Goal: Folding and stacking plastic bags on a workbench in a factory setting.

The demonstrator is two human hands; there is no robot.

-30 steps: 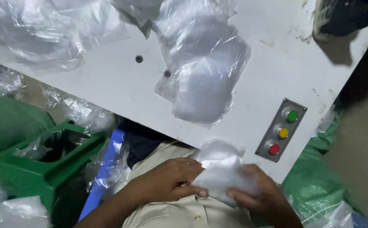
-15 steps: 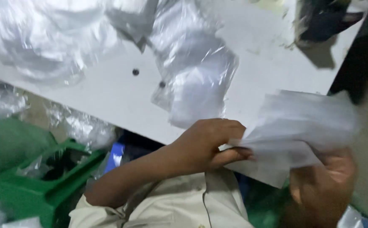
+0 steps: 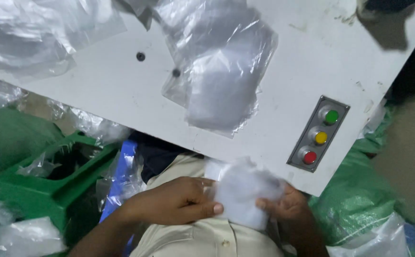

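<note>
A white table (image 3: 98, 90) slants across most of the view, seen from above. Loose clear plastic bags (image 3: 36, 33) are heaped at its far left corner, and one clear bag with white material inside (image 3: 221, 90) lies flat near the middle. A grey panel (image 3: 317, 134) near the table's front edge carries three round buttons in a row: green, yellow, red. Below the table on the left stands a green plastic stool (image 3: 41, 190) with more clear bags around it; a green woven sack (image 3: 359, 195) sits at the right. Close to the person's beige shirt, just below the table edge, both hands grip a small white packet (image 3: 243, 192). The left hand (image 3: 174, 202) is closed on its left side, thumb pressed against it. The right hand (image 3: 286, 207) clasps its right side from beneath.
</note>
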